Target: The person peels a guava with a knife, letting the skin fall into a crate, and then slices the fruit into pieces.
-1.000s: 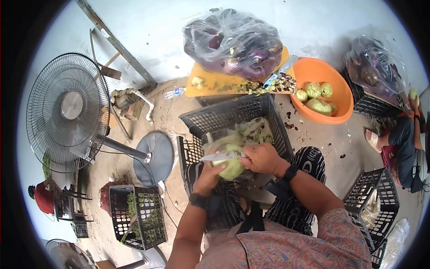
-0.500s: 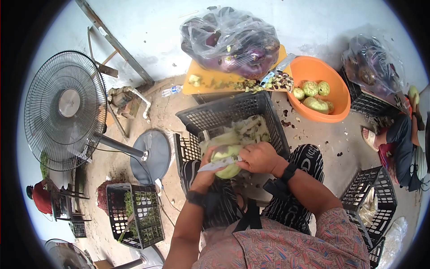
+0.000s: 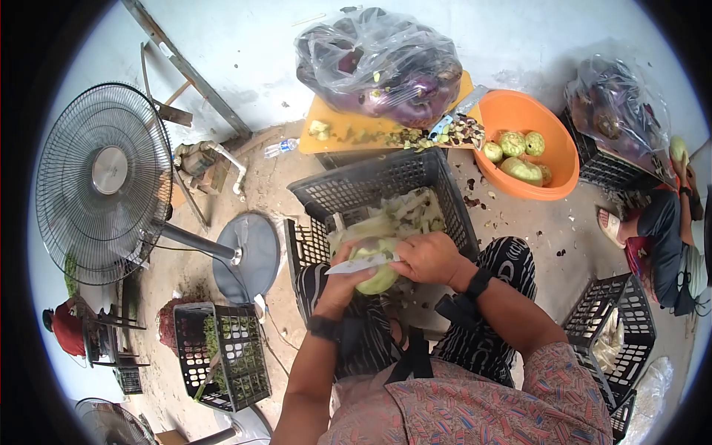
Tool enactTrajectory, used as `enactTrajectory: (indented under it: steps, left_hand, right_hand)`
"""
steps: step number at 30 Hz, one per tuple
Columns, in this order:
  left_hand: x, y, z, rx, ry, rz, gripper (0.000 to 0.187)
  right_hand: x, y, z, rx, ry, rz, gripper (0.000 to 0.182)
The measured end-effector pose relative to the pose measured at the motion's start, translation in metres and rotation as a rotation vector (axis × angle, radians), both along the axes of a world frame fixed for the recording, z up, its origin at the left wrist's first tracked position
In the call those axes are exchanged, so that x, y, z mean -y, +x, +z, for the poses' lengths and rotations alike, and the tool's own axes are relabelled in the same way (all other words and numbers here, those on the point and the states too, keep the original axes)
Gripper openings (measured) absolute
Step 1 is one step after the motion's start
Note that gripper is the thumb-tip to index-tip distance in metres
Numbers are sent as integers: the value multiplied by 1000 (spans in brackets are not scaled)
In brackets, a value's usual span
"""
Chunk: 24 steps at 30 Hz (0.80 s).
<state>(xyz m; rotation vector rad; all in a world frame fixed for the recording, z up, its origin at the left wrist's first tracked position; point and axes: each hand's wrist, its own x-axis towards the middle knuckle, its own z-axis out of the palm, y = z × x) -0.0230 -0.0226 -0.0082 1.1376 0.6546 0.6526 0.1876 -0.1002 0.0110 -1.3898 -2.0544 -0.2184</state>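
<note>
My right hand (image 3: pixel 432 258) is closed around a knife (image 3: pixel 359 264), its pale blade pointing left across a round, pale green vegetable (image 3: pixel 381 277) whose skin looks largely peeled. The left side of that vegetable rests in my left hand (image 3: pixel 338 283), fingers curled round it and partly hidden behind the blade. Both hands are above the near side of a black plastic crate (image 3: pixel 458 202), between my knees. Pale strips of peel or leafy trimmings (image 3: pixel 423 209) lie in the crate.
Beyond the crate, a yellow board (image 3: pixel 348 137) carries a plastic bag of purple vegetables (image 3: pixel 400 96), scraps and a large knife (image 3: pixel 469 102). Peeled vegetables sit in an orange basin (image 3: pixel 567 159). A standing fan (image 3: pixel 107 170) is at left; a co-worker (image 3: pixel 671 222) sits at right.
The vegetable and blade have shifted slightly within my hands, the blade lying a little lower on the pale green surface. Both hands keep their hold, and the whole view has drifted slightly.
</note>
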Motion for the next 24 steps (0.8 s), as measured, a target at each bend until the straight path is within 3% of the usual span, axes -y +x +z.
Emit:
enactTrajectory:
  steps: [24]
  left_hand:
    - [4, -1, 6, -59, 33, 21, 61]
  right_hand:
    - [1, 2, 0, -11, -92, -74, 31]
